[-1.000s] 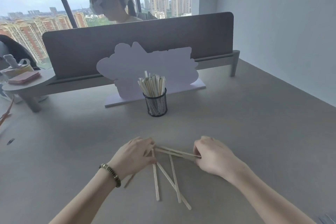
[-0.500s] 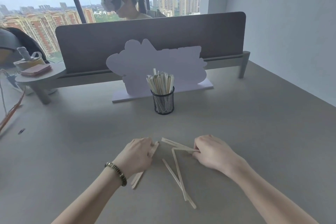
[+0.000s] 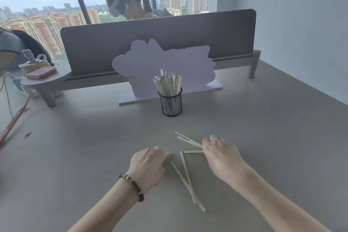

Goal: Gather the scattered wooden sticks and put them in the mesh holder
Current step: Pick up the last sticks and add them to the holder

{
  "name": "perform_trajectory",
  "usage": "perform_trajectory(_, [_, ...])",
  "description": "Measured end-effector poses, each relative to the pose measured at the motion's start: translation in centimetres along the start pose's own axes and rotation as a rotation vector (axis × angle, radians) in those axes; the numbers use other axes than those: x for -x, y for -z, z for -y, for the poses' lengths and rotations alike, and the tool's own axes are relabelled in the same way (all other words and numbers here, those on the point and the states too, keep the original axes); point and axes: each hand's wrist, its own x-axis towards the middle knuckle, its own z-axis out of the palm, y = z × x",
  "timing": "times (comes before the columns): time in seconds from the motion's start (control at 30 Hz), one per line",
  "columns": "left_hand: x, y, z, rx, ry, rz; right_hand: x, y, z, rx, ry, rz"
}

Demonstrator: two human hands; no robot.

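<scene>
Left hand: left hand (image 3: pixel 147 165) rests knuckles-up on the desk (image 3: pixel 75 156), fingers curled over a stick whose tip (image 3: pixel 167 155) pokes out past them; how many it holds is hidden.
Right hand: right hand (image 3: pixel 221 153) is curled too, pinching the near ends of two sticks (image 3: pixel 189 140) that fan away to the left, with a third short-looking one (image 3: pixel 193 151) lying at its fingers.
Loose sticks: a crossed pair (image 3: pixel 187 181) lies flat between the two hands, touching neither.
Step in hand: collecting, I judge; best to sweep the crossed pair against those already held, square all the ends on the desk, then carry one tidy bundle.
Risk: flat sticks are hard to lift off a smooth top; sliding one over another to raise an edge should help.
Holder: black mesh cup (image 3: pixel 171 102) stands upright, well beyond the hands, in front of a white cut-out board (image 3: pixel 169 62).
Holder contents: already packed with upright sticks (image 3: pixel 167 83) fanning above the rim; little room looks left, so feed the bundle in end-first.
</scene>
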Motion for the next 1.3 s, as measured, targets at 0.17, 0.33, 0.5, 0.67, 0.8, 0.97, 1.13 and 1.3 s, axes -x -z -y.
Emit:
perform_trajectory(0.17, [0.7, 0.1, -0.4, -0.039, -0.038, -0.002, -0.1, -0.6, 0.0, -0.093, -0.048, -0.027])
perform_trajectory(0.33, [1.2, 0.2, -0.3, -0.011, -0.098, -0.012, -0.7, -0.7, -0.4, -0.285, -0.105, 0.004])
perform_trajectory(0.5, [0.9, -0.7, -0.2, 0.108, -0.065, -0.066, -1.2, -0.9, -0.7, -0.452, -0.125, 0.056])
perform_trajectory(0.67, [0.9, -1.1, -0.8, 0.195, -0.057, -0.119, -1.4, -0.4, -0.5, -0.495, -0.188, 0.084])
perform_trajectory(0.8, [1.6, -0.7, -2.0, 0.239, -0.04, -0.105, -1.4, -0.1, -0.7, -0.498, -0.229, 0.112])
perform_trajectory(0.97, [1.8, 0.0, -3.7, 0.161, -0.011, 0.065, -1.6, 0.4, -1.5, -0.574, -0.27, 0.137])
perform_trajectory(1.13, [1.5, 0.9, -4.1, 0.108, -0.085, 0.103, -1.6, -0.2, -2.0, -0.575, -0.205, 0.07])
perform_trajectory(1.3, [1.5, 1.2, -4.1, -0.044, -0.1, 0.079, -1.8, -0.1, -1.6, -0.502, -0.047, 0.027])
